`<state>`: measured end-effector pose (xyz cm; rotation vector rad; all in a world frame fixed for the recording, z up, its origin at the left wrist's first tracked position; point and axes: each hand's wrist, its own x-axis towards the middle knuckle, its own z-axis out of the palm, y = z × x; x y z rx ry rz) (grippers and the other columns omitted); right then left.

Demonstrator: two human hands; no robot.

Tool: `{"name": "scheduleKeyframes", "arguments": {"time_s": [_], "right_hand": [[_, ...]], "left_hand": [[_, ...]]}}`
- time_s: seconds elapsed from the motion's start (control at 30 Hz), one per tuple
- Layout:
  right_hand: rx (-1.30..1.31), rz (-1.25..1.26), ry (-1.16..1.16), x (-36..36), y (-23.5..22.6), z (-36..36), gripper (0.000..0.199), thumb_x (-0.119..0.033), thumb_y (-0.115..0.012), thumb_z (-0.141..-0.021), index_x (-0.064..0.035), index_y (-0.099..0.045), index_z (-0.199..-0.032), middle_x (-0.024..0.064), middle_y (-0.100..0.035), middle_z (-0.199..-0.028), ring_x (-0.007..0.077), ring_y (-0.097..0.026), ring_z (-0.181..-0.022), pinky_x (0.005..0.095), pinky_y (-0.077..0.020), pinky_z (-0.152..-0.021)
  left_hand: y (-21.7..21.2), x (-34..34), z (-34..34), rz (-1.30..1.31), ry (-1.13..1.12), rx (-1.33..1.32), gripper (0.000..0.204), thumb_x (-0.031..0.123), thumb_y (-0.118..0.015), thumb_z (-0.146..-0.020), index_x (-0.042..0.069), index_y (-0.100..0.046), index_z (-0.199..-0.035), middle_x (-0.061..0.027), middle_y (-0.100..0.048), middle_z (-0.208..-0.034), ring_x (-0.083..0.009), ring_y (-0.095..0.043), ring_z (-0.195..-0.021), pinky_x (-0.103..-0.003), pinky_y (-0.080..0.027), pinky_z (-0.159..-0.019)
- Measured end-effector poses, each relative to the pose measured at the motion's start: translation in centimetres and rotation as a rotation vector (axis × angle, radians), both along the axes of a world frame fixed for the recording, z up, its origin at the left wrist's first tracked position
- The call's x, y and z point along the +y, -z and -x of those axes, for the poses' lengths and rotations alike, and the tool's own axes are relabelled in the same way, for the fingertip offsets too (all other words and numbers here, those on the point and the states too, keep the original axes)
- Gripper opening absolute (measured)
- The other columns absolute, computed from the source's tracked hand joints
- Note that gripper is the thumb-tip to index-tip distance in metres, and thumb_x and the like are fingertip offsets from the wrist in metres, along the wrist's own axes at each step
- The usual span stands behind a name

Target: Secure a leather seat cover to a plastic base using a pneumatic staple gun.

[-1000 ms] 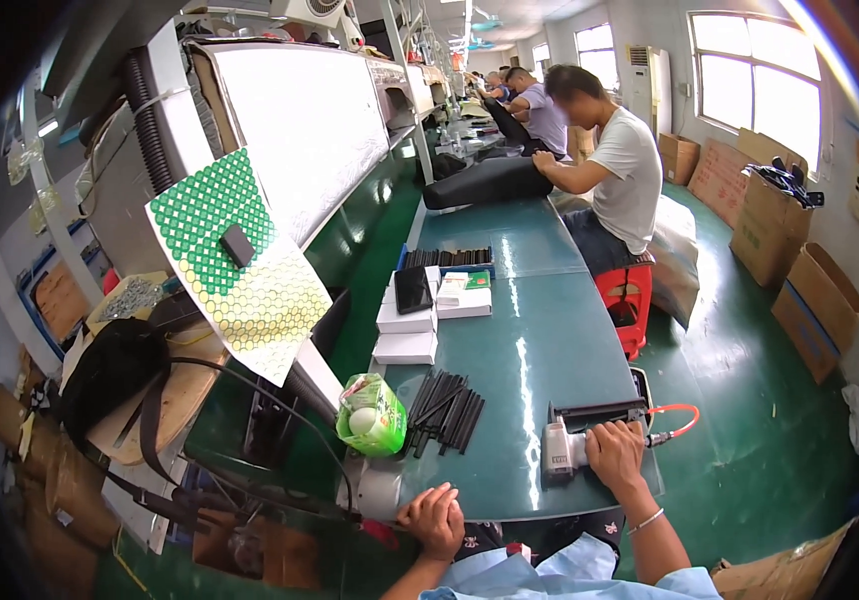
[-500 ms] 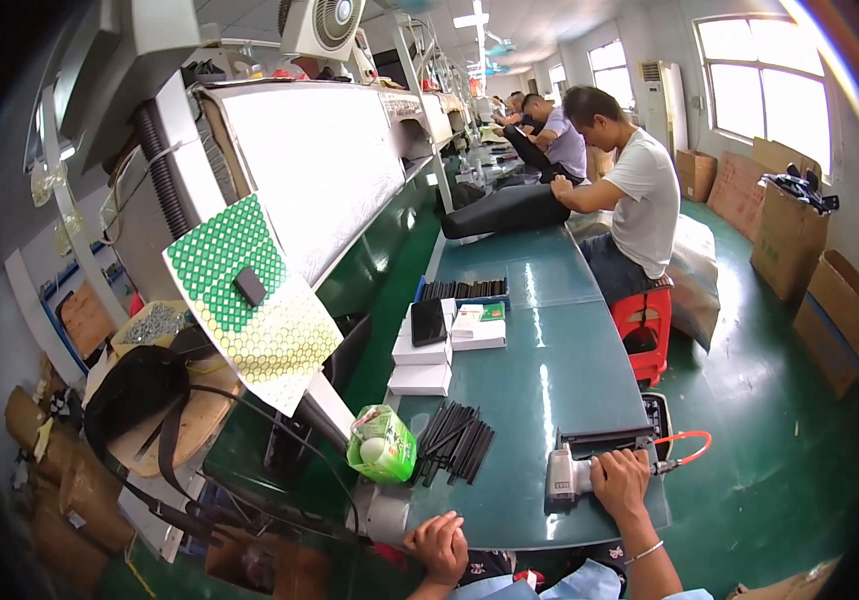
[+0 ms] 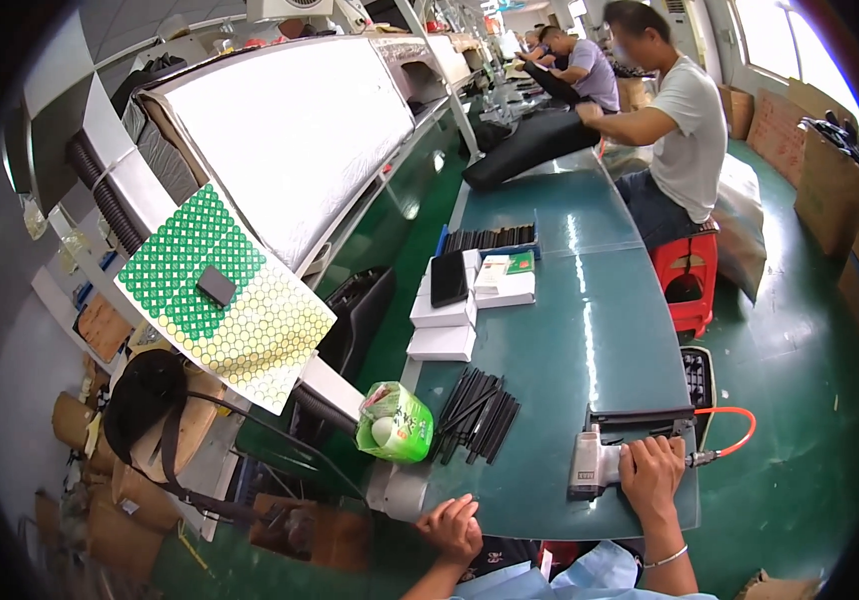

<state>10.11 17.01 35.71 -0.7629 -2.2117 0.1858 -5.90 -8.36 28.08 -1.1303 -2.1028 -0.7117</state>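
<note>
A grey air stapler (image 3: pixel 592 466) with a black magazine lies on its side at the near right of the green-topped table. My right hand (image 3: pixel 654 474) is wrapped around its handle. A red air hose (image 3: pixel 750 425) loops away from the fitting at the handle's end. At the table's near left edge rests my left hand (image 3: pixel 453 527), fingers loosely bent and apart, with nothing visible in it. Beyond it lies a loose pile of thin black strips (image 3: pixel 478 415). Beside the pile stands a green plastic container (image 3: pixel 397 425) with a whitish round thing inside.
White boxes (image 3: pixel 442 327) stand mid-table, a black phone-like slab (image 3: pixel 449 278) on top. Behind them is a blue tray (image 3: pixel 538 243) of black strips. A person (image 3: pixel 685 120) on a red stool (image 3: pixel 688 285) handles a long black piece (image 3: pixel 535 147). A patterned sheet (image 3: pixel 240 320) hangs left.
The view has shifted, so the table appears farther right and slightly higher. My right hand keeps its grip on the air stapler; my left hand stays at the table edge.
</note>
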Motion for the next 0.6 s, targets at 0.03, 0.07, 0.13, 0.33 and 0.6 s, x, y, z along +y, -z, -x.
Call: {"name": "scheduleKeyframes", "arguments": {"time_s": [0.03,0.07,0.13,0.33,0.6], "right_hand": [[-0.002,-0.001,0.011,-0.07,-0.18,0.06,0.020,-0.016,-0.062,-0.077,-0.0072,-0.054,-0.061,0.0058,-0.051,-0.061,0.0231,-0.051,-0.065,0.0376,-0.0366,-0.072],[-0.003,-0.003,0.023,-0.17,-0.29,0.10,0.019,-0.015,-0.062,-0.077,-0.0071,-0.054,-0.061,0.0063,-0.051,-0.062,0.0233,-0.051,-0.065,0.0378,-0.0366,-0.072],[-0.020,0.016,0.018,-0.24,-0.21,0.08,0.019,-0.015,-0.062,-0.076,-0.0066,-0.053,-0.062,0.0072,-0.051,-0.062,0.0242,-0.051,-0.065,0.0382,-0.0364,-0.072],[-0.070,-0.001,0.049,-0.16,-0.09,0.31,0.020,-0.014,-0.062,-0.076,-0.0058,-0.051,-0.061,0.0080,-0.050,-0.064,0.0252,-0.050,-0.066,0.0390,-0.0362,-0.071],[-0.035,-0.050,0.050,-0.23,-0.03,0.15,0.019,-0.015,-0.062,-0.078,-0.0070,-0.054,-0.062,0.0061,-0.050,-0.062,0.0233,-0.049,-0.064,0.0369,-0.0358,-0.069]], "left_hand": [[0.01,0.01,0.04,-0.005,0.002,0.011,0.023,0.024,-0.043,-0.088,0.014,-0.062,-0.095,0.0005,-0.064,-0.104,-0.0201,-0.054,-0.097,-0.040,-0.029,-0.089],[0.06,-0.03,0.08,-0.011,0.004,0.023,0.024,0.025,-0.042,-0.088,0.014,-0.062,-0.095,0.0005,-0.064,-0.104,-0.0201,-0.054,-0.097,-0.040,-0.029,-0.089],[0.33,-0.09,0.16,0.004,-0.009,0.026,0.026,0.026,-0.041,-0.088,0.014,-0.062,-0.095,0.0005,-0.064,-0.104,-0.0200,-0.054,-0.097,-0.039,-0.029,-0.089],[0.34,0.23,0.25,-0.038,-0.009,0.020,0.025,0.025,-0.042,-0.088,0.013,-0.062,-0.095,-0.0003,-0.064,-0.104,-0.0205,-0.054,-0.097,-0.039,-0.030,-0.089],[0.37,0.36,0.11,-0.070,0.036,0.007,0.021,0.020,-0.045,-0.085,0.012,-0.062,-0.094,-0.0002,-0.064,-0.103,-0.0208,-0.053,-0.095,-0.039,-0.030,-0.089]]}}
